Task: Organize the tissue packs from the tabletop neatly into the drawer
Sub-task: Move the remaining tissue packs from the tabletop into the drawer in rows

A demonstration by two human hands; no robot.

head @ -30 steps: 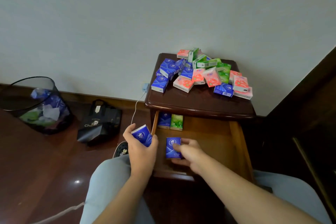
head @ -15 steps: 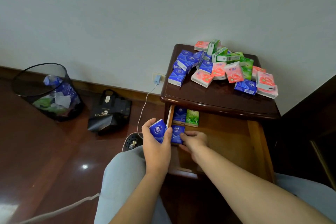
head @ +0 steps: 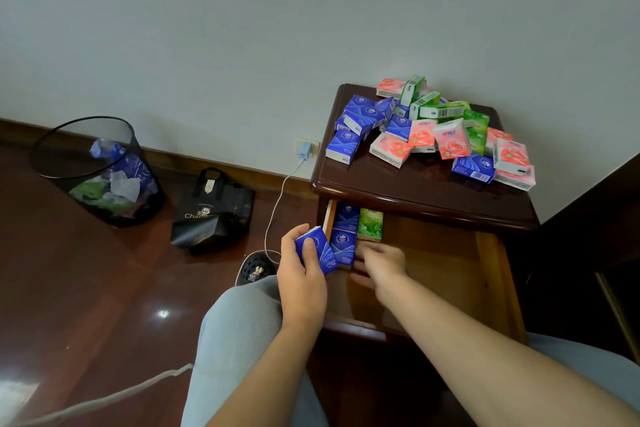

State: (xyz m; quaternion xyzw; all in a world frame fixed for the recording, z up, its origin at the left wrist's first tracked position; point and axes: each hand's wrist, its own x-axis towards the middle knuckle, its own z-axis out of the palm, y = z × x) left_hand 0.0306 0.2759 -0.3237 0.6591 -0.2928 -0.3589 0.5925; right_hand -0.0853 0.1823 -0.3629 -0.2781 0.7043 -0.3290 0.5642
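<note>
A heap of blue, pink and green tissue packs lies on the dark wooden nightstand top. Below it the drawer is pulled open. Along its left side sit two blue packs, one at the back and one in front, with a green pack beside the back one. My right hand is inside the drawer, fingers against the front blue pack's right side. My left hand grips another blue pack just left of the drawer.
A black mesh bin with wrappers stands on the floor at the left, a black paper bag beside it. A charger is plugged into the wall, its white cable trailing down. My knees in grey trousers are below the drawer.
My right hand slid the blue pack from the drawer's front middle to the left side, against the back blue pack. My left hand stayed beside the drawer with its pack. The view shifted left.
</note>
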